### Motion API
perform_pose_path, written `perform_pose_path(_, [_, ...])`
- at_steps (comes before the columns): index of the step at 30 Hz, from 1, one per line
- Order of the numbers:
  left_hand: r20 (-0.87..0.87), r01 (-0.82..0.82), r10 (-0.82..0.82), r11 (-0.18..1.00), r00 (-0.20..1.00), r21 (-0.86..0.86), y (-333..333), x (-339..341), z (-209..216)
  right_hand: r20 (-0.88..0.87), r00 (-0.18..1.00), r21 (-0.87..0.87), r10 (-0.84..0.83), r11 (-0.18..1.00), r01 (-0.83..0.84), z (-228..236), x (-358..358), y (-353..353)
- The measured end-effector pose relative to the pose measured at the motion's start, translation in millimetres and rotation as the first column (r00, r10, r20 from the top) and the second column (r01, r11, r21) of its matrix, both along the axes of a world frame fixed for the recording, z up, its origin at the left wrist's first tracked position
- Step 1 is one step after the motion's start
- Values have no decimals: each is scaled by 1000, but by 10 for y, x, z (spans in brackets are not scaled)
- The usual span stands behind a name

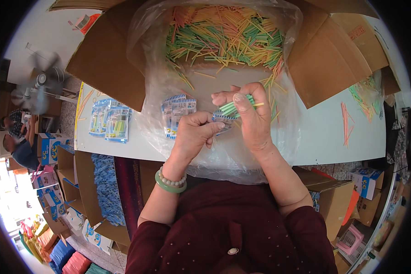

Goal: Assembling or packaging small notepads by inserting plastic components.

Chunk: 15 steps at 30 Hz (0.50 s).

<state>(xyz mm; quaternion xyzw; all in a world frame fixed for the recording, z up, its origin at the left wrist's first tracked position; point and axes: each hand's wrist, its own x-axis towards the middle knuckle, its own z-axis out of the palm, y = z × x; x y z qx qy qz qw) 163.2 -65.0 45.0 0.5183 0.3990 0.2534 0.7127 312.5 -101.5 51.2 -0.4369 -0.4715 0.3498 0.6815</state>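
Observation:
My left hand [194,134] pinches a small clear packet [222,119] with blue-and-white edges. In my right hand [255,118] is a bundle of thin green straw-like sticks [232,108], with a yellow one poking out past the fingers. The bundle's lower end meets the packet's mouth; how far it goes in is hidden by my fingers. Left of my hands, similar flat packets [179,114] lie overlapped on the clear plastic sheeting [223,157]. Farther left on the white table [102,145] are packets [118,127] with green and yellow sticks inside.
Beyond my hands, an opened cardboard box [326,59] lined with plastic spills many coloured sticks [223,39]. Loose pink sticks [347,123] lie at right. Below the table's left stands a carton of blue packets [108,192]. A fan [39,82] and two people [23,146] are far left.

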Motion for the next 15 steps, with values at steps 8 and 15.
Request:
perform_pose_path(8, [25, 12, -12, 1000, 1000, -2, 9, -13, -28, 12, 999, 13, 52, 999, -52, 28, 76, -64])
perform_pose_path(15, [-26, 37, -35, 993, 999, 114, -29, -52, -73, -227, 971, -326, 80, 933, -153, 48, 102, -62])
